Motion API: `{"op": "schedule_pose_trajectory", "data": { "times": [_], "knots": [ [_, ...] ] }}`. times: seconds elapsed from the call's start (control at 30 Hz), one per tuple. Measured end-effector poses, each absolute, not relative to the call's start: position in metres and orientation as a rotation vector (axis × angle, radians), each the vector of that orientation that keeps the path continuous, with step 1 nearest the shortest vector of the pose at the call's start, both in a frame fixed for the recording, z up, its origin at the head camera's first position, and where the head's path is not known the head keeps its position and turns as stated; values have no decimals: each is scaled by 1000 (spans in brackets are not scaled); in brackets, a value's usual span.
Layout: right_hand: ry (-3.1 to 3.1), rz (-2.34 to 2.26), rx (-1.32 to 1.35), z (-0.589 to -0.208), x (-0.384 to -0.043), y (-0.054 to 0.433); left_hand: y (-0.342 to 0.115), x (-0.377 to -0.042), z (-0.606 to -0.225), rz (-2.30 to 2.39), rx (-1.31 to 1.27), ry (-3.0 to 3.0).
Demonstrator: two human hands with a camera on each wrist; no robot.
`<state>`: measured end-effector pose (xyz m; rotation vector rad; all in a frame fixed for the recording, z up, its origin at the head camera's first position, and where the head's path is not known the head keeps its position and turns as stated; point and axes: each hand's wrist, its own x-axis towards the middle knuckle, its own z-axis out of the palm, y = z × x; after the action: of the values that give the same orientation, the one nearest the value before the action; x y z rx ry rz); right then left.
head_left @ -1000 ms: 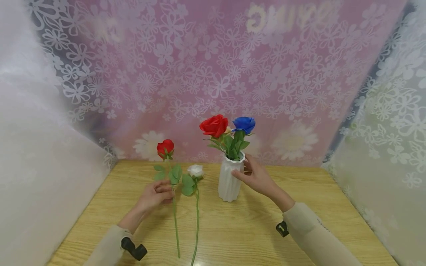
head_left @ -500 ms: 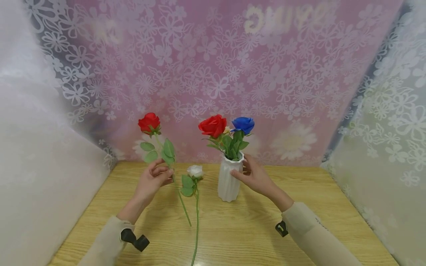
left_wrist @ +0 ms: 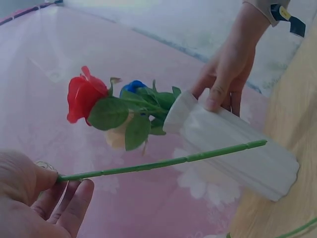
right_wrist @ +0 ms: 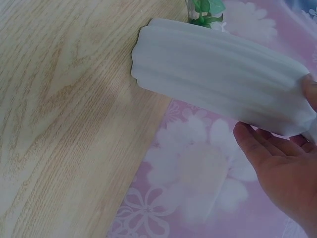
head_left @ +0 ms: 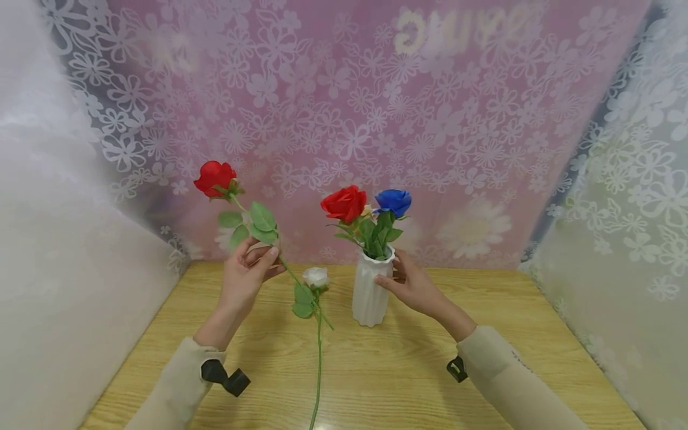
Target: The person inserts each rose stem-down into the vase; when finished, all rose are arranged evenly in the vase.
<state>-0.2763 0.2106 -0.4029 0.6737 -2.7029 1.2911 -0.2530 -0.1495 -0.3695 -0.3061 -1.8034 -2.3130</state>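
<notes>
Red rose (head_left: 215, 179) pinched by stem (left_wrist: 163, 165) in grip of L hand (head_left: 247, 272), above table (head_left: 387, 376), left of vase (head_left: 371, 295). Vase upright on table, held nr rim (head_left: 377, 258) by R hand (head_left: 416, 289). Backdrop (head_left: 301, 113) lettering (head_left: 464, 31) blurred, can't be read.

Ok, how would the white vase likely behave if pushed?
The white vase would probably tip if pushed high up, being tall and narrow with a red rose and a blue rose above it. Fallen, it might roll unevenly, given its ridged sides. The right hand gripping it near the top should steady it somewhat.
</notes>
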Motion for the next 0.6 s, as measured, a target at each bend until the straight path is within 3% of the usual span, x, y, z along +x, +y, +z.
{"op": "schedule_pose_trajectory", "data": {
  "times": [0.6],
  "knots": [
    [-2714, 1270, 691, -401, -275, 212, -115, -249, -320, -2278, -465, -1478]
  ]
}}
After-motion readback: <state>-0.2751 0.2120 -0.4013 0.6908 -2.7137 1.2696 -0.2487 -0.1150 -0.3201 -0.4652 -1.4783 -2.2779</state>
